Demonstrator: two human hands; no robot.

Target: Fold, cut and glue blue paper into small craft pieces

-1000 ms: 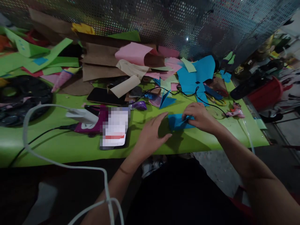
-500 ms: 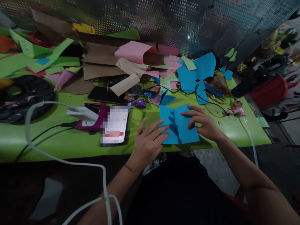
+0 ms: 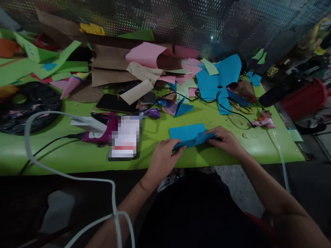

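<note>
At nine o'clock the left edge crops the round black tray [image 3: 49, 119], near eight coarse squares mask the phone screen [image 3: 125, 137], and around six the left hand [image 3: 161, 156] partly hides the blue paper [image 3: 186, 131].

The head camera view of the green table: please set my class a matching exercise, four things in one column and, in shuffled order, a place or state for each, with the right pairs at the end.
Things
1. Blue rectangular paper sheet
2. Round black tray
3. Rectangular phone with a lit, pale screen
4. Small pink gun-shaped tool

Places and states
A. To the right of both hands
B. Beside the purple plastic socket block
C. Held by the left hand and the right hand
D. At the picture's left edge

Right pairs: 1-C, 2-D, 3-B, 4-A
</note>
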